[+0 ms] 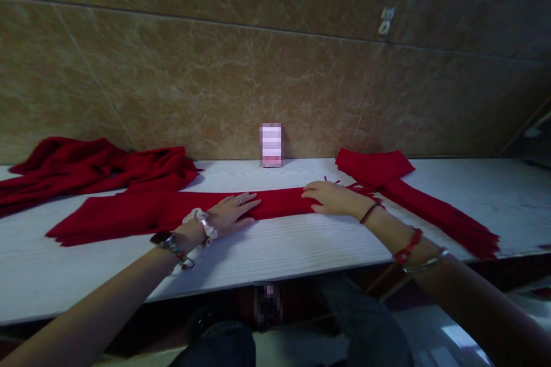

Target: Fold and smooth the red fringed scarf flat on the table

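A long red scarf (129,212) lies flat in a narrow strip along the white table. My left hand (232,214) rests palm down on its middle, fingers stretched out to the right. Near the fringed right end, my right hand (330,198) lies on the same scarf with its fingers spread toward the left. Both hands press on the cloth from above and hold nothing. Some of the fringe is hidden beneath the right hand and wrist.
A crumpled red cloth (99,166) lies at the back left. To the right, a folded red scarf (430,206) with a fringed end reaches toward the front edge. A small blurred box (271,145) stands against the tiled wall (215,80). The white table (267,252) ends just in front of me.
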`<action>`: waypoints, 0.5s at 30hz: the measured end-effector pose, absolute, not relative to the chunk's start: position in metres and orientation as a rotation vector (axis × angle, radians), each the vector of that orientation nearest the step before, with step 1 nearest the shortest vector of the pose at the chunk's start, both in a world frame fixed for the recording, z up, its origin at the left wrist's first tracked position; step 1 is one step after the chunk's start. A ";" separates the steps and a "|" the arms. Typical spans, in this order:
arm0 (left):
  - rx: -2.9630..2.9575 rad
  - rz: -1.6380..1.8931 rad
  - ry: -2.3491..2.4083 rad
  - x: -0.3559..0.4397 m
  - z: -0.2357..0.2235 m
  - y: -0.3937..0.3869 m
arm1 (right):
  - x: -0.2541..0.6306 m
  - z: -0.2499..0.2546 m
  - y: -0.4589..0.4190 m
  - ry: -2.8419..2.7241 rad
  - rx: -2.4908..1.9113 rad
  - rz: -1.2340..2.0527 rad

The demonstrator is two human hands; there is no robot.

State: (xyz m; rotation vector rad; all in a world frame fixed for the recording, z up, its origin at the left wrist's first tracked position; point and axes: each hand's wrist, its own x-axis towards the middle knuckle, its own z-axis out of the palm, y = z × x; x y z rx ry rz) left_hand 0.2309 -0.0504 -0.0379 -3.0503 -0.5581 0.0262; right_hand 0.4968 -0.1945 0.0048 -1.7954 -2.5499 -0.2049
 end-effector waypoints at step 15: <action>-2.661 -0.255 -1.435 0.133 0.002 0.013 | 0.498 -0.019 -0.187 -2.633 -1.864 -0.331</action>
